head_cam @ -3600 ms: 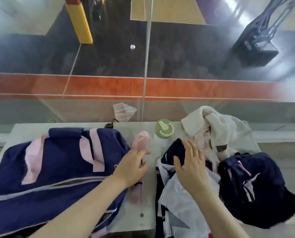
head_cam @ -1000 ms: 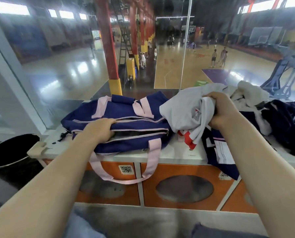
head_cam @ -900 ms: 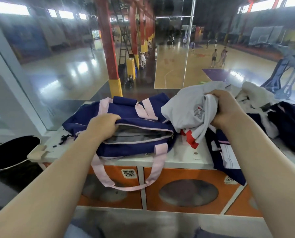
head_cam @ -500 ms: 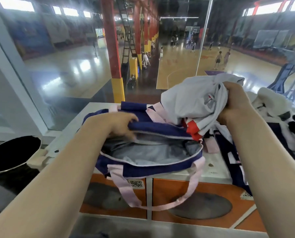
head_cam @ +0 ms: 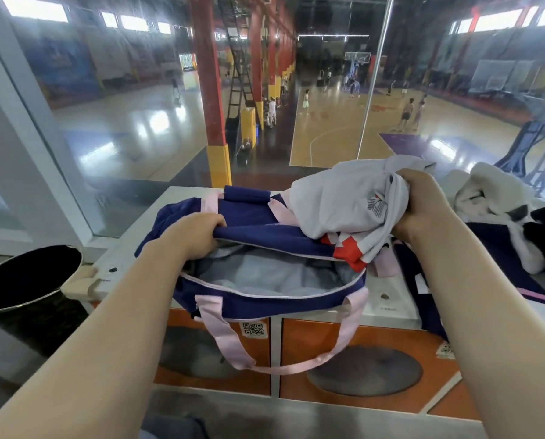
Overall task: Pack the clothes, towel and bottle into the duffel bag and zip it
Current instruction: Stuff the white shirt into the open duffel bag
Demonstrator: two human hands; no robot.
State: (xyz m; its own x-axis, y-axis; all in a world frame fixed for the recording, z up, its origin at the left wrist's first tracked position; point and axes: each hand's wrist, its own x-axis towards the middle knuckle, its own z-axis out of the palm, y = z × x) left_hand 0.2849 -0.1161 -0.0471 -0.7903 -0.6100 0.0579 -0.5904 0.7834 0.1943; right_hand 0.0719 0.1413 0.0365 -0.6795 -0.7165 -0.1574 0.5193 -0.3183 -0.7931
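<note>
Wide white ledge [head_cam: 391,299] across the middle of the view, its right end buried under clothing and its orange cabinet fronts [head_cam: 296,343] showing below. On it at centre sits the navy duffel bag [head_cam: 264,299], mouth gaping, grey lining on show, one pink strap [head_cam: 230,340] looping down over the cabinet front; the bag's far side is partly covered by the arm and the shirt. At 3 o'clock a heap of dark navy clothes [head_cam: 499,245] runs off the right edge, so its full extent can't be read, with a white towel [head_cam: 486,191] bunched at its far side. Left hand [head_cam: 195,236] grips the bag's far rim, fingers curled under the fabric and out of sight, holding the opening up. Right hand [head_cam: 423,207] at 2 o'clock clutches a crumpled white shirt [head_cam: 344,207] with a red patch, hanging just over the bag's right end, touching the rim; its printed logo is too creased to make out. At 9 o'clock, a black round bin [head_cam: 27,277], cut by the left edge. The bottle isn't anywhere I can make out.
</note>
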